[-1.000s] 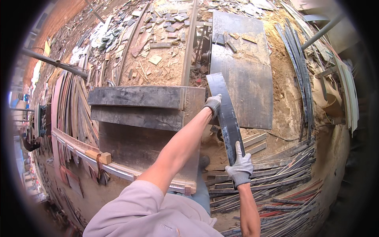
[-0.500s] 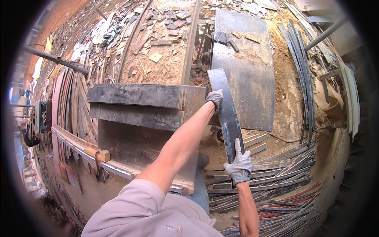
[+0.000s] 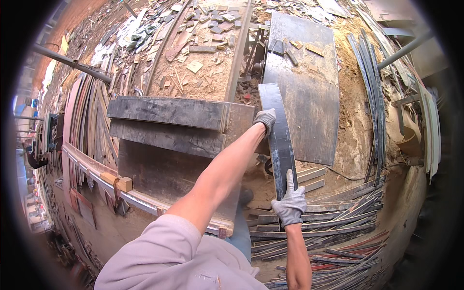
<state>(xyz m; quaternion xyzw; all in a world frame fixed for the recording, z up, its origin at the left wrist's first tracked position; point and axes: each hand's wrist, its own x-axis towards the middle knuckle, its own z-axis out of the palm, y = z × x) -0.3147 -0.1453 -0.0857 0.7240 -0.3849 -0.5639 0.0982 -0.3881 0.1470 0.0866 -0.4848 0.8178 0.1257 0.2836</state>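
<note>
Head view: both gloved hands grip one long dark board. Left hand is closed on its left edge near the middle, arm stretched out. Right hand is wrapped round the near end. Board lies lengthwise away from the person, partly over a big dark sheet on the sawdust-covered table. Stacked dark panels sit left; thin strips are piled below the right hand.
</note>
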